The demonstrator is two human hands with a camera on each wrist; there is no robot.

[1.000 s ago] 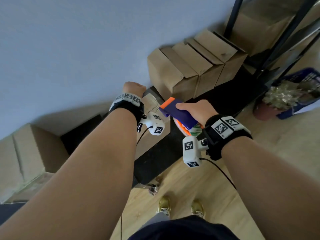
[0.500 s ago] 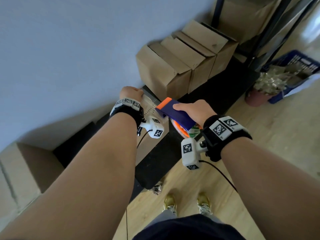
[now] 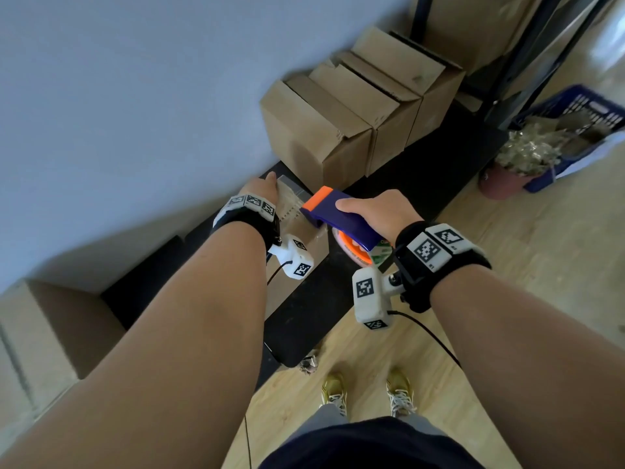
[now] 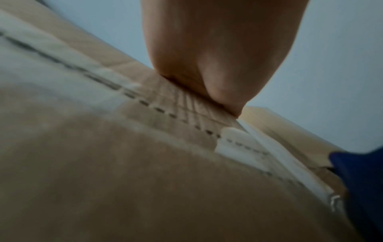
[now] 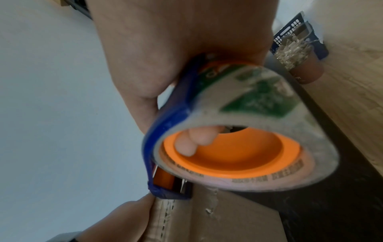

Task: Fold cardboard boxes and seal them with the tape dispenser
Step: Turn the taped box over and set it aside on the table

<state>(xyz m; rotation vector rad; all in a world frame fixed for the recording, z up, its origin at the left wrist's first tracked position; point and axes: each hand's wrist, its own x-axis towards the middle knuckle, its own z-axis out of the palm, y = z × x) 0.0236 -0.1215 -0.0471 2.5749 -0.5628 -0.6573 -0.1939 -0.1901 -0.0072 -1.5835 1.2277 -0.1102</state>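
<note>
As hands (image 3: 372, 214) meet, dispenser (image 3: 338, 218) at box (image 3: 297, 238) edge.

Matt brown cardboard box (image 3: 297, 238), glossy plastic tape dispenser (image 3: 341, 218), wood-grain floor (image 3: 541, 252)

Brown cardboard box (image 3: 297, 231) stands on dark bench, near wall edge; top flaps closed, seam partly taped. Blue-orange tape dispenser (image 3: 338, 220), roll loaded, nose touching box top.
</note>
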